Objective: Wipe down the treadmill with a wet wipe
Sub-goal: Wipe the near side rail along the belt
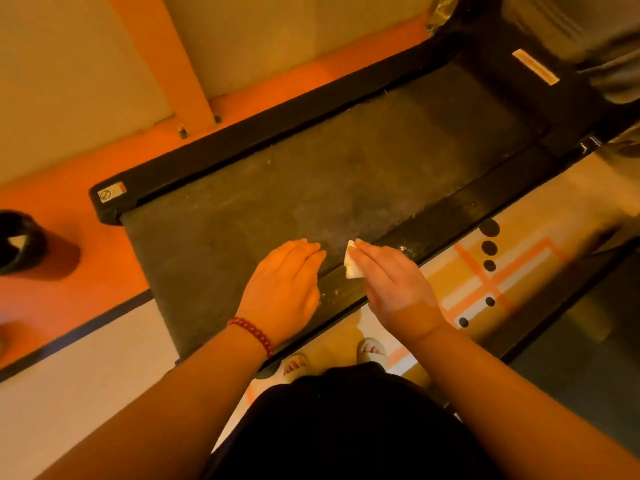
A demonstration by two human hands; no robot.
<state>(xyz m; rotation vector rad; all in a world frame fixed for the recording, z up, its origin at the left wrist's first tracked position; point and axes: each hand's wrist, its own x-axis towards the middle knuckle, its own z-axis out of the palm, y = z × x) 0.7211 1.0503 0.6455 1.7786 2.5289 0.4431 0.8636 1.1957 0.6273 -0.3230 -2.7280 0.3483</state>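
Black fabric of my clothing fills the bottom edge, with pale sandals on the patterned floor just beyond. Next, my left hand, a red bead bracelet on its wrist, lies flat with straight fingers on the treadmill belt. My right hand presses a folded white wet wipe under straight fingers onto the glistening near side rail. Farther off are a sticker on the far rail, orange floor and a black bin at left.
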